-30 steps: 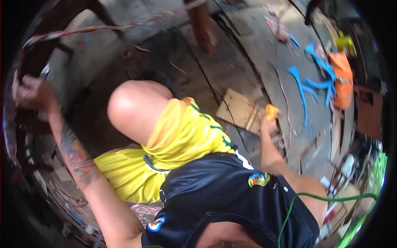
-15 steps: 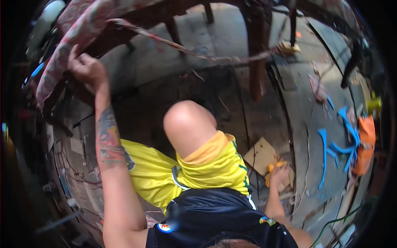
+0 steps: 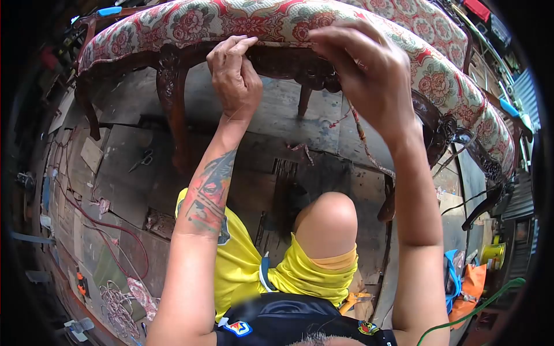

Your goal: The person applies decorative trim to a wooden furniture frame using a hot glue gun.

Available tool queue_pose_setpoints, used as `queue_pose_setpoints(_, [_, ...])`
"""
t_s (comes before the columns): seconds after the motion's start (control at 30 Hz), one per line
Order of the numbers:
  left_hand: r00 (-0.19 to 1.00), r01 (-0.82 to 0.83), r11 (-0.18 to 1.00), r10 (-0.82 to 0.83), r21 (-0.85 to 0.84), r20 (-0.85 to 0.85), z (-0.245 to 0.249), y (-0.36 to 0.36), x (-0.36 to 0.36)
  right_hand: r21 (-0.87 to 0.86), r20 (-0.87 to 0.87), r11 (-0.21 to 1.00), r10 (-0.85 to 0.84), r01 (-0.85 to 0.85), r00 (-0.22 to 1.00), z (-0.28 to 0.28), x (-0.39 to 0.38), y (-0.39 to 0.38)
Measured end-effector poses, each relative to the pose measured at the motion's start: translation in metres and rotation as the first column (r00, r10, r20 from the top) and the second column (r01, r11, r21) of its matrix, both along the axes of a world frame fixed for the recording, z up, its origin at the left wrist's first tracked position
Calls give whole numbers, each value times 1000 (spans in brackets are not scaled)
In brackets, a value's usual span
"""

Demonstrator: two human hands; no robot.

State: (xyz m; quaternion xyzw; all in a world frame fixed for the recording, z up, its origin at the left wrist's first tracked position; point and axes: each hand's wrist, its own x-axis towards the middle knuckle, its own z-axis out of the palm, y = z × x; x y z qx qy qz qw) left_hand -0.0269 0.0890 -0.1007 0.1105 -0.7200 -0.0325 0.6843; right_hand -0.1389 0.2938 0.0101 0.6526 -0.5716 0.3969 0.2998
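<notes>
A carved dark-wood sofa (image 3: 170, 86) with floral upholstery (image 3: 265, 20) spans the upper part of the view. My left hand (image 3: 236, 78) is at the lower edge of the seat fabric, its fingertips pressed together on the narrow trim along that edge. To its right, my right hand (image 3: 375, 75) is raised before the same edge with fingers curled; motion blur hides whether they hold anything. A loose cord-like strip (image 3: 362, 135) hangs below my right hand towards the floor, its upper end hidden behind the hand.
Scissors (image 3: 142, 161) lie on the board floor at left. Below them are a dark red hose (image 3: 135, 236) and a heap of string (image 3: 118, 305). By my bent knee is a yellow-orange tool (image 3: 355, 300). Blue strips, an orange bag (image 3: 470, 288) and a yellow can (image 3: 493, 254) stand at right.
My right hand has risen from beside the yellow-orange tool on the floor to the seat edge. My left hand is now at the front edge. The view has turned towards the sofa.
</notes>
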Motion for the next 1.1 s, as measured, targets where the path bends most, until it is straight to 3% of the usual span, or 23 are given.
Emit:
queue_pose_setpoints(0.07, [1000, 14, 1000, -14, -19, -9, -1, 1, -3, 82, 24, 997, 11, -13, 1000, 25, -8, -30])
queue_pose_setpoints(0.13, [999, 26, 999, -27, -43, -23, -1, -1, -4, 531, 40, 844, -115, 77, 993, 45, -7, -44])
queue_pose_setpoints(0.17, [999, 38, 998, -39, -44, -24, -1, -1, -4, 536, 38, 841, -117, 79, 992, 47, -7, -47])
queue_pose_setpoints(0.23, [998, 50, 998, -51, -46, -27, -1, -3, -3, 613, -228, 750, -133, 249, 964, 49, -8, -53])
queue_pose_setpoints(0.33, [997, 78, 993, -79, -87, -8, 0, -4, -3, 565, -191, 814, -25, 131, 981, 44, -16, -60])
queue_pose_setpoints(0.87, [998, 53, 991, -49, -124, 38, -6, 2, -2, 566, -242, 795, -91, 216, 966, 52, -7, -71])
queue_pose_setpoints(0.93, [998, 58, 990, -53, -130, 44, -8, 3, -3, 613, -283, 737, -134, 286, 950, 60, 3, -66])
queue_pose_setpoints(1.1, [999, -1, 983, 10, -185, 48, -13, 0, -4, 569, -260, 784, -114, 248, 959, 54, 0, -69])
